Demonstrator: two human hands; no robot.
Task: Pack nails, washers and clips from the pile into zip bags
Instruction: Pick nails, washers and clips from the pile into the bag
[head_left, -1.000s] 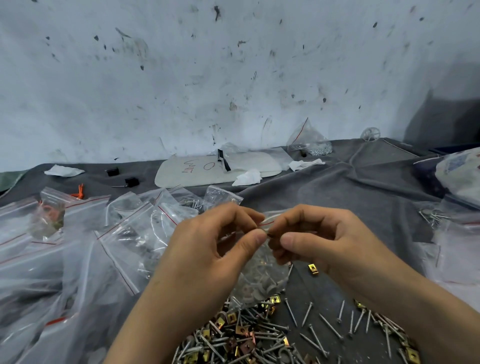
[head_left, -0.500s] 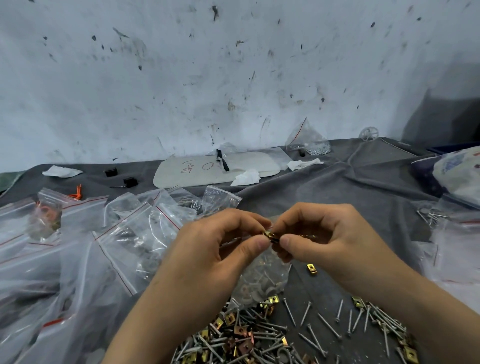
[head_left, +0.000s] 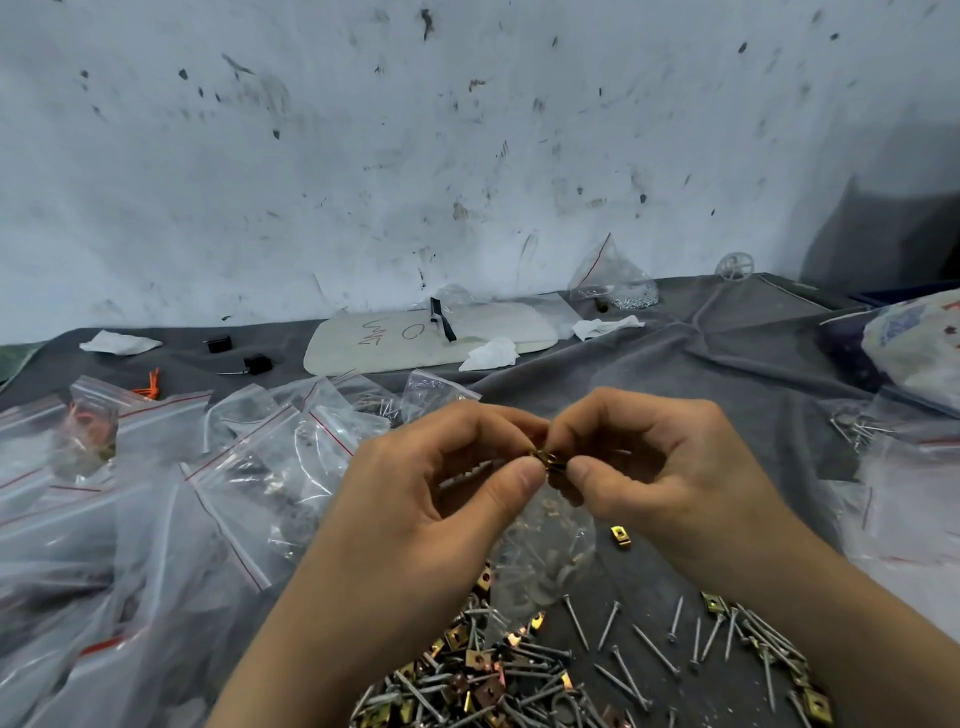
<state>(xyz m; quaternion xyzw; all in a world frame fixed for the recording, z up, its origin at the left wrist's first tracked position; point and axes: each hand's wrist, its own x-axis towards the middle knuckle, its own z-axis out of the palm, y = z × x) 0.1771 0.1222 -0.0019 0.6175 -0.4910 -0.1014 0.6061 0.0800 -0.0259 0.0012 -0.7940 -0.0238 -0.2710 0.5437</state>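
Note:
A clear zip bag (head_left: 545, 556) with washers inside hangs below my two hands at the centre of the view. My left hand (head_left: 415, 499) pinches the bag's top edge between thumb and fingers. My right hand (head_left: 654, 467) pinches a small gold clip (head_left: 545, 458) right at the bag's mouth, where the fingertips of both hands meet. Below the hands lies the pile (head_left: 483, 675) of grey nails, gold clips and washers on the dark cloth. One lone gold clip (head_left: 621, 537) lies beside the bag.
Several zip bags (head_left: 208, 478), some filled, cover the left side. More bags (head_left: 904, 467) lie at the right. A white board (head_left: 431, 338), tissues, small black parts and a bag of screws (head_left: 618, 283) sit near the stained wall. Loose nails (head_left: 727, 634) spread under my right forearm.
The gold clip has come into view between my fingertips at the bag's mouth. Both hands have stayed almost in place, shifting slightly lower.

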